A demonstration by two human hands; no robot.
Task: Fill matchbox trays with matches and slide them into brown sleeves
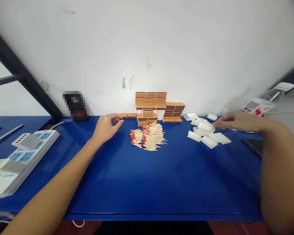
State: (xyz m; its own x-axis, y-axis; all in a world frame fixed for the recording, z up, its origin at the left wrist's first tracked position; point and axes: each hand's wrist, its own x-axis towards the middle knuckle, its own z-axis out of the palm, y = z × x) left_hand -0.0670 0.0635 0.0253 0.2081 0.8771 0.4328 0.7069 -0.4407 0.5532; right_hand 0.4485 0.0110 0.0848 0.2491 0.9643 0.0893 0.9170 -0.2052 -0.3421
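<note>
My left hand (108,126) hovers at the left of the matchboxes, thumb and fingers apart. Its fingertips overlap the edge of a small orange matchbox (123,116) in view; whether they touch it I cannot tell. Over on the right, my right hand (237,120) has its fingertips pinched at the edge of a white matchbox tray (206,126) in a loose pile of such trays. Between the hands lies a heap of red-tipped matches (153,137). Behind it, orange matchboxes (150,101) are stacked against the wall, with a lower stack (173,111) beside them.
Power strips (39,147) with plugs lie at the left of the blue table (147,186). A dark phone (253,145) is partly behind my right forearm. At the back right rests a clear bottle (273,94); a small white case (212,117) sits near the wall.
</note>
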